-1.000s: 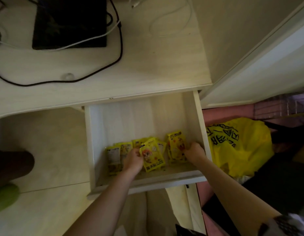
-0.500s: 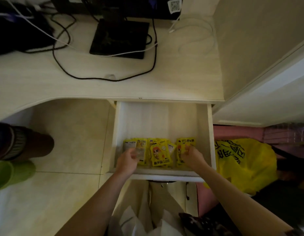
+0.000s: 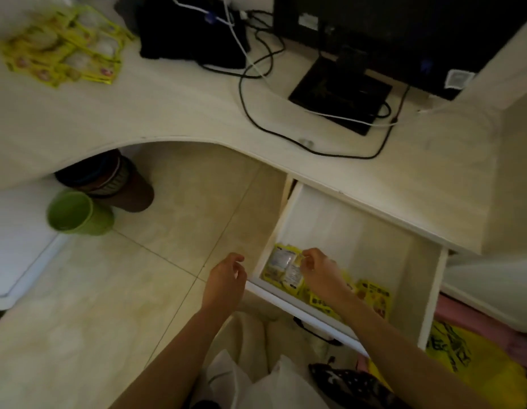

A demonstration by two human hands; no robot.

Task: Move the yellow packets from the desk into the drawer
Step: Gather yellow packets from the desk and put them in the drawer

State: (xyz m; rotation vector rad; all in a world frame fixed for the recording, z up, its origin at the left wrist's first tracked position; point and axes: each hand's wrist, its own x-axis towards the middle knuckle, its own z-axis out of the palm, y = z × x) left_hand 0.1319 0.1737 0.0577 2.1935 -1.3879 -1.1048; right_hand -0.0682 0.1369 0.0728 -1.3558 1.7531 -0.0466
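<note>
Packets [image 3: 288, 270] were already in the drawer [image 3: 341, 228], bunched near its front, and more of them [image 3: 374, 299] lay a little to the right. That part of the job looked done. But another pile of yellow packets [image 3: 63, 44] sat on the table [image 3: 173, 93], far off in the left corner, well apart from the drawer. So the job was not finished, I think. That pile needed to go in too.

The right hand [image 3: 318, 268] was inside the drawer, and its fingertips pinched the edge of one packet at the left end of the bunch. The left hand [image 3: 226, 278] hung just outside the drawer's left wall, over the floor. Its fingers were loosely curled and it held nothing.

The drawer was pulled wide, with lots of bare room at the back. My guess was that the rest would fit easily. The table pile was blurry, so I could not count it.
</note>
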